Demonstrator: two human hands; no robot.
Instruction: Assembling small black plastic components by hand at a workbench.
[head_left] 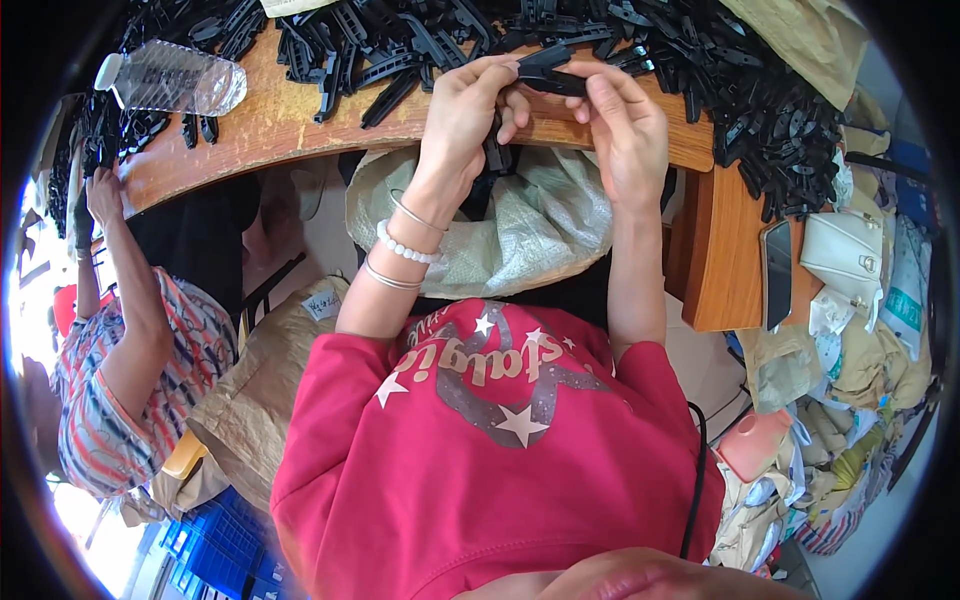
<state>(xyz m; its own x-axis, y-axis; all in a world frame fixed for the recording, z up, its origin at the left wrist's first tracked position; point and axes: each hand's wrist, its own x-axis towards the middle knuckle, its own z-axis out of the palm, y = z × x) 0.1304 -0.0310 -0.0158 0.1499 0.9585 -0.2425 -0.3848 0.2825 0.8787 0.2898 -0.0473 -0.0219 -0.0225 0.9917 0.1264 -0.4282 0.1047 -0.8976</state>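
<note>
Over the table's front edge, both my hands hold a long, narrow black plastic part. My left hand pinches its left end between thumb and forefinger, the other fingers curled. At the opposite end, my right hand grips it with thumb and fingertips. Another black plastic piece shows just below my left fingers; whether that hand also holds it, I cannot tell. Beneath my hands gapes a pale woven sack, with something dark inside its mouth. Beyond them lies a heap of similar black parts.
The wooden table carries a clear plastic bottle on its left. More black parts pile up at the right, near a phone and a white handbag. A co-worker sits at my left, beside brown sacking.
</note>
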